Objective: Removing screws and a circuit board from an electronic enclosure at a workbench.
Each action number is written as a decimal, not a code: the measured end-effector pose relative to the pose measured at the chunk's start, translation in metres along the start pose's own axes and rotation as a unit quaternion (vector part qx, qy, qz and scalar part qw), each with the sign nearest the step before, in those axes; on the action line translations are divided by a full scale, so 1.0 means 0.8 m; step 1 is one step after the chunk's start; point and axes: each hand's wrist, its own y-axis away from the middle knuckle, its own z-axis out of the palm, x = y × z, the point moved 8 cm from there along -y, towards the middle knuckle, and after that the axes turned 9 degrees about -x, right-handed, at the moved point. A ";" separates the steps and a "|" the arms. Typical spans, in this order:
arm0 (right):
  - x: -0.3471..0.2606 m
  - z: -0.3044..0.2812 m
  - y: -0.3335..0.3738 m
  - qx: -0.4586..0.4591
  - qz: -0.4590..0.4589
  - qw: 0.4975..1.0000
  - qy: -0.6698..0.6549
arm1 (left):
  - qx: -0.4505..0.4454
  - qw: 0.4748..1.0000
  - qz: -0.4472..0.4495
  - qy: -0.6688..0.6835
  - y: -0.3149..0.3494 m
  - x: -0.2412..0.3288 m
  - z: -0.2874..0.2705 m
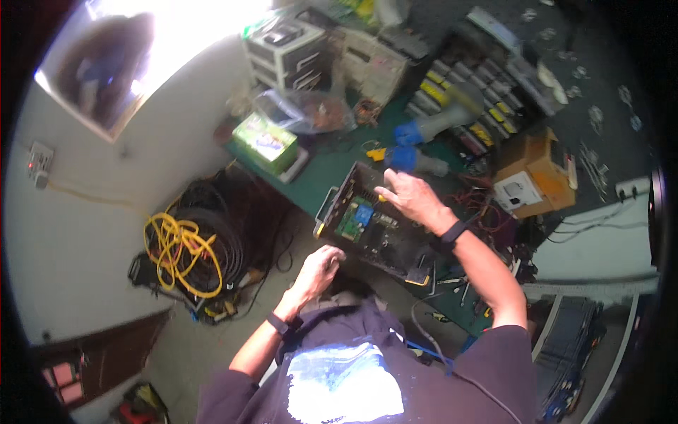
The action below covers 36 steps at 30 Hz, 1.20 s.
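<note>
1. An open black equipment case (pixel 395 252) sits at the near edge of the green workbench (pixel 302 196), in front of the person, a handle (pixel 325 209) on its left side.
2. Inside, toward its left, lies a green circuit board (pixel 346 227) carrying a blue rectangular component (pixel 364 214).
3. The right hand (pixel 417 200) reaches over the case's far right part, fingers bent close together; whether they grip anything cannot be told.
4. The left hand (pixel 319 270) is by the near left corner, fingers curled in; its contents and any contact are unclear.
5. Beyond the case lie blue-and-grey industrial connectors (pixel 406 158).
6. A green-and-white box (pixel 265 145) stands farther left, a cardboard box (pixel 537 177) to the right.
7. Coiled yellow cable (pixel 180 247) lies well left of the bench.
</note>
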 end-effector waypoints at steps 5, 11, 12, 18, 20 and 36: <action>0.011 0.018 -0.001 0.012 0.083 0.993 -0.082 | -0.030 0.999 0.029 -0.016 0.002 0.004 -0.012; -0.050 0.023 0.012 0.012 0.003 1.000 -0.002 | -0.042 0.999 0.032 -0.002 -0.003 0.009 -0.013; -0.047 0.023 0.010 0.006 0.038 0.999 0.007 | -0.047 0.998 0.041 -0.003 -0.003 0.007 -0.012; -0.013 0.035 -0.004 -0.026 0.186 0.979 -0.082 | -0.071 0.996 0.059 -0.013 -0.004 0.013 -0.012; -0.033 0.036 -0.004 0.002 0.022 0.999 -0.028 | -0.070 0.997 0.028 -0.018 -0.004 0.009 -0.013; -0.012 0.039 0.015 -0.067 0.111 0.991 -0.023 | -0.011 0.998 0.052 -0.025 -0.062 0.021 0.026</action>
